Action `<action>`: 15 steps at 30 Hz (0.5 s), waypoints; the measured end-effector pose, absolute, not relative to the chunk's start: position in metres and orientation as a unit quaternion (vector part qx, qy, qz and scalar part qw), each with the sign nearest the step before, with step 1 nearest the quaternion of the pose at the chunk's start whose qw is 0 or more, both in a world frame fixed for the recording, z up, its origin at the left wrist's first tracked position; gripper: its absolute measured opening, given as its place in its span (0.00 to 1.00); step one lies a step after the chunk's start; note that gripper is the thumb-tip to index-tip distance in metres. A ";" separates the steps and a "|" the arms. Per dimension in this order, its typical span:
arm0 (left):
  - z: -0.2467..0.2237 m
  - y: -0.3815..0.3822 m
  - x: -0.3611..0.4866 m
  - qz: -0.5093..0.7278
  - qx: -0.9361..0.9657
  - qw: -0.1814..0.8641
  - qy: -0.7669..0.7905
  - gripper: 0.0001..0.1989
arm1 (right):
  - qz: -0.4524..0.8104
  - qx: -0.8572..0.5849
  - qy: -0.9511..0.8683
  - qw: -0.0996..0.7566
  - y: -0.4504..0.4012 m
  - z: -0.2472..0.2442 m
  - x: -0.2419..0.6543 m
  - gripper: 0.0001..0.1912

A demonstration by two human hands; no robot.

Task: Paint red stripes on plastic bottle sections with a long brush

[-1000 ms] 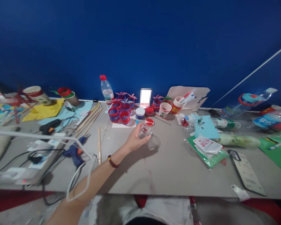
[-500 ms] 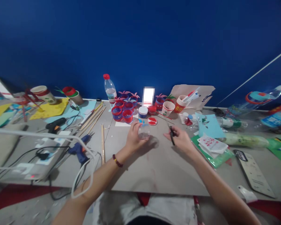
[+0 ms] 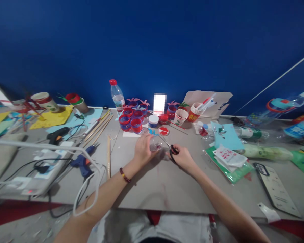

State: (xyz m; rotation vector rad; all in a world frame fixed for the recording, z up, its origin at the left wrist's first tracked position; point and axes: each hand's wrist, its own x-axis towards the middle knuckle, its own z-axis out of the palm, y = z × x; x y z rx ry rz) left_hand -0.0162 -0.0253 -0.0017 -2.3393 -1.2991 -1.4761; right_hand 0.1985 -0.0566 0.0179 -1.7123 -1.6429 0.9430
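My left hand (image 3: 143,150) is wrapped round a clear plastic piece (image 3: 155,144), which looks like part of a cut bottle. In my right hand (image 3: 181,157) are black-handled scissors (image 3: 173,152), their blades pointing up and left, close to the plastic piece's upper right edge. Whether the blades touch it is hard to tell. Just beyond are a red-and-white lid (image 3: 163,131), a white jar with a blue band (image 3: 153,120) and a group of red and purple cups (image 3: 136,125).
A bottle with a red cap (image 3: 117,98) stands behind the cups. Wooden sticks (image 3: 108,157), a blue glue gun (image 3: 84,161) and a power strip (image 3: 44,168) lie left. A phone (image 3: 276,189), papers and bottles lie right. A white cable loops near my left forearm.
My right hand has moved left with the scissors, bringing the blades up to the plastic piece. My left hand still holds the piece, and the view has shifted slightly.
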 end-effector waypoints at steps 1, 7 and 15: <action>-0.003 -0.026 -0.016 -0.481 -0.765 0.046 -0.427 0.31 | 0.355 -0.641 -0.617 0.287 -0.057 0.018 0.198 0.19; -0.005 -0.028 -0.013 -0.476 -0.763 0.062 -0.433 0.31 | 0.369 -0.642 -0.614 0.275 -0.061 0.019 0.195 0.21; 0.004 -0.032 -0.010 -0.482 -0.751 0.070 -0.445 0.29 | 0.367 -0.645 -0.617 0.261 -0.064 0.020 0.187 0.21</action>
